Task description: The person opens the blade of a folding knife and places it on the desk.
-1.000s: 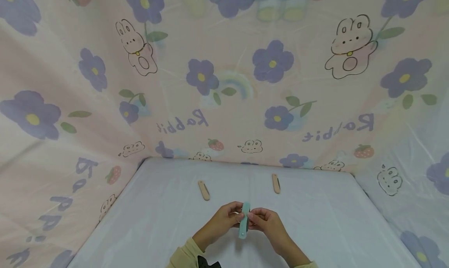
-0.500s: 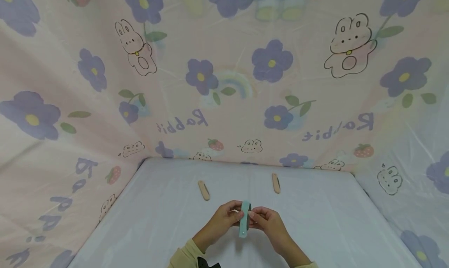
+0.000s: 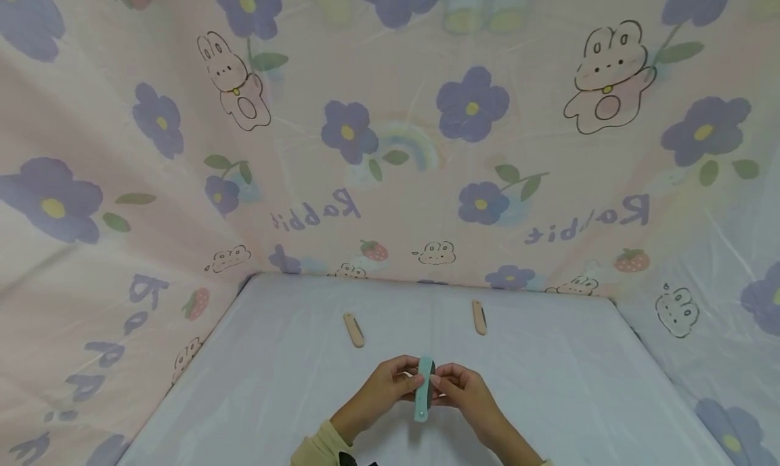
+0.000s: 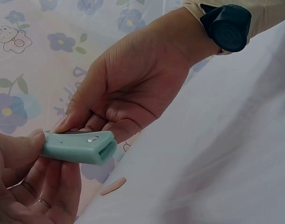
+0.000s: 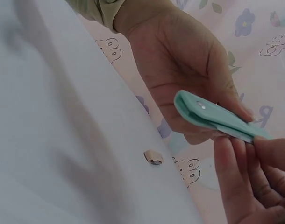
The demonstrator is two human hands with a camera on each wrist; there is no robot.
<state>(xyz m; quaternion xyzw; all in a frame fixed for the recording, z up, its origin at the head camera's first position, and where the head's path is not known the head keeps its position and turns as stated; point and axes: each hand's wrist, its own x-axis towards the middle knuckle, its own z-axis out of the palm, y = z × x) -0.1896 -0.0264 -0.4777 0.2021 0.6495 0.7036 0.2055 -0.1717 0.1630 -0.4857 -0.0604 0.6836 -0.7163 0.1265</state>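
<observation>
Between both hands, a folding knife (image 3: 423, 391) with a mint-green handle stands roughly upright in the head view, its riveted end nearest the body. A dark strip, apparently the blade, shows along the handle's right side, mostly folded in. My left hand (image 3: 388, 385) pinches the handle between thumb and fingers. From the other side, my right hand (image 3: 461, 391) pinches at the dark strip with thumb and fingertips. The silver rivet and the open slot at the handle's end appear in the left wrist view, where the handle (image 4: 81, 147) partly covers the fingers.
Two closed folding knives with wooden handles lie farther back on the white table (image 3: 274, 357): a left one (image 3: 353, 330) and a right one (image 3: 479, 317). Patterned curtain (image 3: 414, 181) encloses the table's back and sides.
More of the dark strip shows beside the green handle than one second ago. Both hands and the knife sit slightly lower in the head view; the wooden knives stay put.
</observation>
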